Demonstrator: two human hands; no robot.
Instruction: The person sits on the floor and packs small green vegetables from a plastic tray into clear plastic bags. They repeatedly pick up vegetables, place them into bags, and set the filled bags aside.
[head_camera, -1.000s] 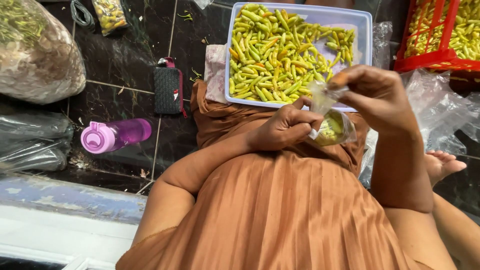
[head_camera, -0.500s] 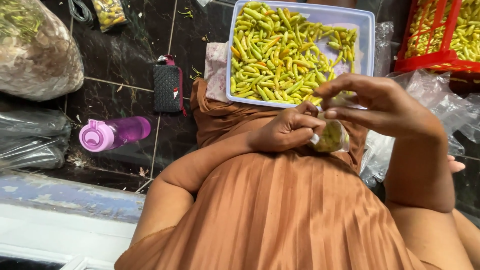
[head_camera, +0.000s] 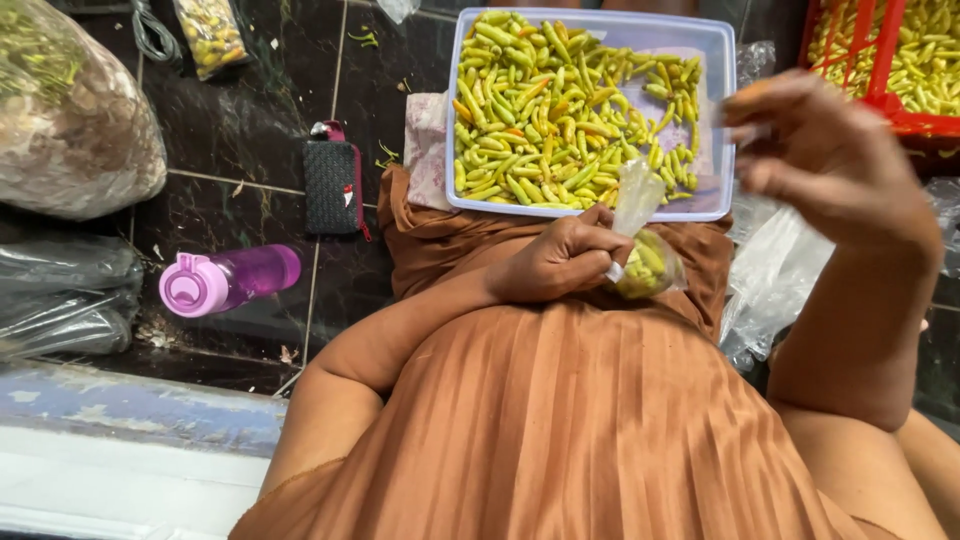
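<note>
The left hand (head_camera: 565, 258) is closed tight around the neck of a small clear plastic bag (head_camera: 645, 255), fingers clamped just above the bulge where the green chillies sit, and the bag hangs right over the person's lap, in front of the pleated brown garment (head_camera: 560, 420). The loose top of the bag sticks up thin and crinkled above the fist. This looks a light load, a fistful of peppers at most, but the film is thin, soft and likely slippery, so the neck is the sensible place to pinch it; squeezing the belly would probably bruise the chillies or let a stem poke through. The right hand (head_camera: 830, 160) is lifted clear to the side, blurred, fingers loosely spread and curled, holding nothing that can be made out. Just beyond the bag rests the pale blue tray (head_camera: 725, 120) heaped with yellow-green chillies (head_camera: 550, 110), its near edge on the lap. A red crate (head_camera: 880, 105) of more chillies sits to the right, loose clear bags (head_camera: 775, 285) beside it. On the dark tiled floor (head_camera: 250, 150) lie a pink bottle (head_camera: 225, 280) and a small black pouch (head_camera: 333, 185).
</note>
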